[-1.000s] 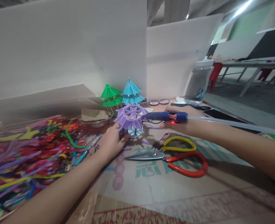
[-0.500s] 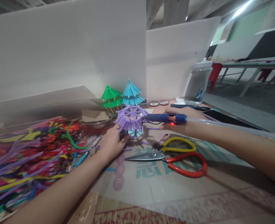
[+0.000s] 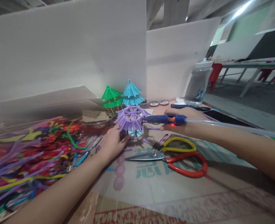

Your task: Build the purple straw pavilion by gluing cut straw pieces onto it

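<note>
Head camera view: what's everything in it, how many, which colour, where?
Purple model: one, purple, centre
Green model: one, green, behind it
Light-blue model: one, light blue, rear centre
Glue gun: one, blue, right of centre
Scissors: one pair, yellow and red handles, front
Snips: one, pink, beside scissors
Round discs: two, red-rimmed, rear
Bottle: one, clear with white lid, rear right
Flat slab: one, black, right
Fuzzy strips: many, mixed colours, left
Dish: one, clear, rear left
Panels: at least two, white, rear
Printed cardboard: count unclear, brownish, underneath
Table: at least one, pale, background right
Left hand: one, bare, holding purple model
Right hand: one, bare, holding glue gun
</note>
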{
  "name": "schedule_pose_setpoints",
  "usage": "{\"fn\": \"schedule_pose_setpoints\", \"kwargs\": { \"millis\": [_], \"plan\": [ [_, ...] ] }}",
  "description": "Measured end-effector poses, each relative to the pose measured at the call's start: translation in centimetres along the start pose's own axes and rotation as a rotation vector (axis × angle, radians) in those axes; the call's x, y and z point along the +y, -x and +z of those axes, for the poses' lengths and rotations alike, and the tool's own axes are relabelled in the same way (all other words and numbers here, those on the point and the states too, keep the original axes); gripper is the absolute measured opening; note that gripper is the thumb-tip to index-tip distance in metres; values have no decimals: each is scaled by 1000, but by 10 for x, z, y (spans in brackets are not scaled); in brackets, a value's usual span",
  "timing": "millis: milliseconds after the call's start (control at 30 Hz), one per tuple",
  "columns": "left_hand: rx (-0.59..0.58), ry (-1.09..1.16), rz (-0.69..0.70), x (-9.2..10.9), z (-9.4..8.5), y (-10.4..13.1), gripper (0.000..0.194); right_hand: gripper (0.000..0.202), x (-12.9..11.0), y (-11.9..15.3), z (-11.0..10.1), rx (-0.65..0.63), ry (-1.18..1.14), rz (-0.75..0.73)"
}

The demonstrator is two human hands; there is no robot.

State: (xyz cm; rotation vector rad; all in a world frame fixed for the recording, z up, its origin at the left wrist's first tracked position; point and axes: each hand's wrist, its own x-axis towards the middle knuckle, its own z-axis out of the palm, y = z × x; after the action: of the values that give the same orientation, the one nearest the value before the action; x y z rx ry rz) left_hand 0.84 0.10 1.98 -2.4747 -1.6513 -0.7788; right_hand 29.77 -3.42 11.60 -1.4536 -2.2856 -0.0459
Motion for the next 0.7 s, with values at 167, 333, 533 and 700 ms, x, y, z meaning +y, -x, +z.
{"fn": "schedule_pose_setpoints", "kwargs": {
  "millis": [167,333,533,700],
  "plan": [
    [-8,-1,-23,1,0,0,41,37,-1,-2,0,-14,24,-50],
    [-10,16,-16,2,-1,0,41,33,0,-2,0,0,22,-68],
    [-25,-20,-34,2,-2,0,40,36,2,-2,3,7,14,-100],
    [-12,-13,-27,1,-1,0,41,37,4,-3,4,23,-14,-79]
  ]
}}
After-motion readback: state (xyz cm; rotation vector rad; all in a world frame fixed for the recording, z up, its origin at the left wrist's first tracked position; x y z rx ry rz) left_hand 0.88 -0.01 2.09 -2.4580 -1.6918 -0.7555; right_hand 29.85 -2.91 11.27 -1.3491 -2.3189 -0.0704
